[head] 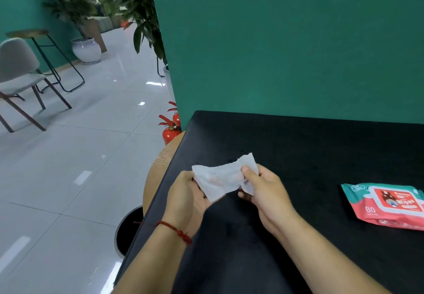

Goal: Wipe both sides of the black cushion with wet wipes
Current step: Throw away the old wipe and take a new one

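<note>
Left hand (188,199) and right hand (263,192) pinch the wet wipe (222,179), stretched left-to-right over the black cushion (298,151).

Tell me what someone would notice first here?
In the middle, the left hand and right hand hold a crumpled white wet wipe between them over the flat black cushion. A pink and teal pack of wipes lies on it at the right, and red fire extinguishers stand on the floor by its far left corner.

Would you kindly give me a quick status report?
Left hand, right hand pinch wet wipe over black cushion. Wipes pack lies right. Nothing blocking.
</note>
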A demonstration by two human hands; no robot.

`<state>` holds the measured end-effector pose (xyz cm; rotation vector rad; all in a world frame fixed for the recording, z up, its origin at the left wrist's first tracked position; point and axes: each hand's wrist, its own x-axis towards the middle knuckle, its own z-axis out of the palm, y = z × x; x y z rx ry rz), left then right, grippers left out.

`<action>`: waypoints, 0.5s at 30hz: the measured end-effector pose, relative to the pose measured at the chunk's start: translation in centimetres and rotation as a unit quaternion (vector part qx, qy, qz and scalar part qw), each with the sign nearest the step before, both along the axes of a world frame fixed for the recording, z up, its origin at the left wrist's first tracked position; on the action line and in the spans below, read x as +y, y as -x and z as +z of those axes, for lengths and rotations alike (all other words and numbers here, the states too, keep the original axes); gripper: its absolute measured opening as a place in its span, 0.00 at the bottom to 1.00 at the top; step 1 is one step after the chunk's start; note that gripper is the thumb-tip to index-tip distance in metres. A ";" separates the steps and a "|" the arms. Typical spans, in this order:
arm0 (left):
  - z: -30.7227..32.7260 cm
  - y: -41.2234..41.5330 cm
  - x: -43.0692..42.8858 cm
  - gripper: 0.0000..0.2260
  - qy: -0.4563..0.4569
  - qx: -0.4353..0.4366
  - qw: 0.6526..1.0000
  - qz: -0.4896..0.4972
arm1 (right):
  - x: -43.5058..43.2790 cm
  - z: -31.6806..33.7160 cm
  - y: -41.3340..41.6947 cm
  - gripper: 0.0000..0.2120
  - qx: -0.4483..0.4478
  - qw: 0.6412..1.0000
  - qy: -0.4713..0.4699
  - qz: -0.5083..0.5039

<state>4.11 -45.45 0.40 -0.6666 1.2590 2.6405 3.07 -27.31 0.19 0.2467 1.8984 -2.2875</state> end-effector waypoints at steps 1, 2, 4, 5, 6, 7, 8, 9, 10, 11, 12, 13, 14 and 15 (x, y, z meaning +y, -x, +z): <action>-0.3 1.0 -0.3 0.20 -0.011 -0.006 1.000 0.014 | -0.1 0.0 0.5 0.10 0.010 1.000 -0.012 0.002; -0.4 1.8 -0.5 0.20 -0.013 -0.010 1.000 0.022 | -0.1 -0.1 1.1 0.10 0.014 1.000 -0.013 0.000; 0.1 2.9 -0.8 0.19 -0.021 0.002 1.000 0.012 | 0.0 0.2 1.8 0.11 0.014 1.000 0.013 -0.013; 0.7 3.2 -0.8 0.19 -0.038 0.013 0.999 -0.005 | 0.2 0.4 2.2 0.11 0.008 0.999 0.034 -0.026; 1.1 3.6 -0.9 0.17 -0.048 0.021 0.998 -0.022 | 0.4 0.7 2.5 0.11 0.000 0.998 0.054 -0.043; 1.7 4.0 -1.0 0.16 -0.051 0.028 0.998 -0.038 | 0.7 0.9 2.9 0.11 -0.009 0.995 0.074 -0.060; 2.2 4.2 -1.1 0.15 -0.039 0.030 0.998 -0.048 | 1.0 1.1 3.1 0.11 -0.019 0.993 0.094 -0.074; 2.5 4.3 -1.2 0.14 -0.021 0.033 0.998 -0.059 | 1.2 1.4 3.2 0.11 -0.027 0.991 0.107 -0.081; 2.8 4.6 -1.3 0.14 -0.005 0.041 0.997 -0.073 | 1.5 1.7 3.3 0.10 -0.033 0.990 0.107 -0.085; 3.0 4.6 -1.3 0.11 0.012 0.053 0.995 -0.085 | 1.7 2.0 3.4 0.10 -0.041 0.990 0.098 -0.089; 3.1 4.6 -1.3 0.07 0.029 0.058 0.994 -0.087 | 2.0 2.3 3.6 0.10 -0.050 0.991 0.085 -0.095; 3.1 4.6 -1.3 0.06 0.057 0.057 0.993 -0.081 | 2.2 2.6 3.7 0.09 -0.060 0.990 0.073 -0.101; 3.0 4.6 -1.2 0.06 0.098 0.052 0.991 -0.077 | 2.5 2.8 3.8 0.09 -0.067 0.991 0.061 -0.102; 2.9 4.4 -1.1 0.06 0.161 0.044 0.983 -0.072 | 2.9 3.0 3.9 0.08 -0.069 0.992 0.043 -0.093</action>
